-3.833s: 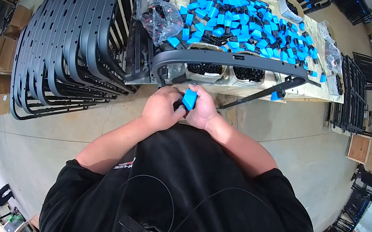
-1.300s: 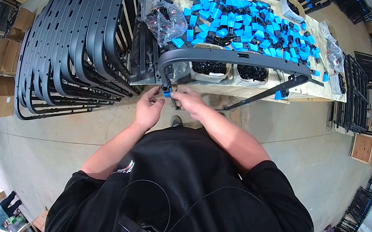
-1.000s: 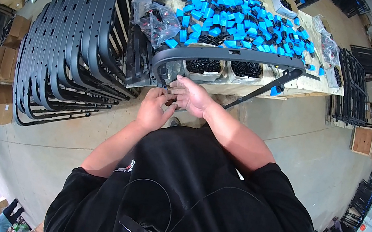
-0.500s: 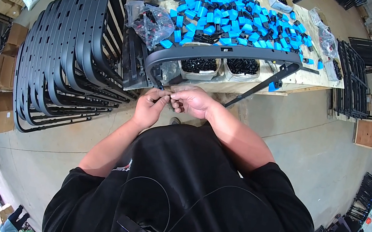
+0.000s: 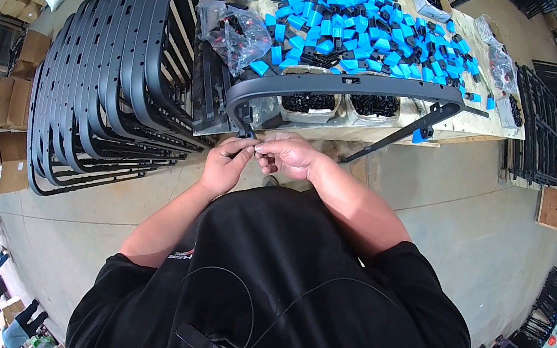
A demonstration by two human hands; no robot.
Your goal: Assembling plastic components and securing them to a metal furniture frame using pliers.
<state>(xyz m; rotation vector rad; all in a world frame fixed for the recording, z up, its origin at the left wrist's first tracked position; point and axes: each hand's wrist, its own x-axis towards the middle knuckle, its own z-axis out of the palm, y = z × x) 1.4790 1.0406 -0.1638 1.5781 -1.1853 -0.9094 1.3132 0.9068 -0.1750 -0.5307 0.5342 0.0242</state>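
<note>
My left hand (image 5: 226, 163) and my right hand (image 5: 287, 156) meet fingertip to fingertip in front of my chest. Both are closed in a pinch. Whatever is between the fingers is too small to make out. Just beyond them a curved dark grey metal frame (image 5: 353, 82) rests at the table's near edge, its left end coming down close to my fingertips. One straight bar of that frame (image 5: 397, 135) slants down on the right, with a blue-and-black piece near its top.
Blue-and-black plastic parts (image 5: 361, 33) cover the wooden table (image 5: 440, 131). Boxes of small black parts (image 5: 310, 103) stand near its front, beside a clear bag (image 5: 238, 38). A row of similar grey frames (image 5: 111, 50) stands at left. Cardboard boxes (image 5: 3, 102) lie beyond.
The table, frames and boxes sit slightly farther right in the picture, as my head has turned a little. Both hands keep the same pinch at nearly the same place.
</note>
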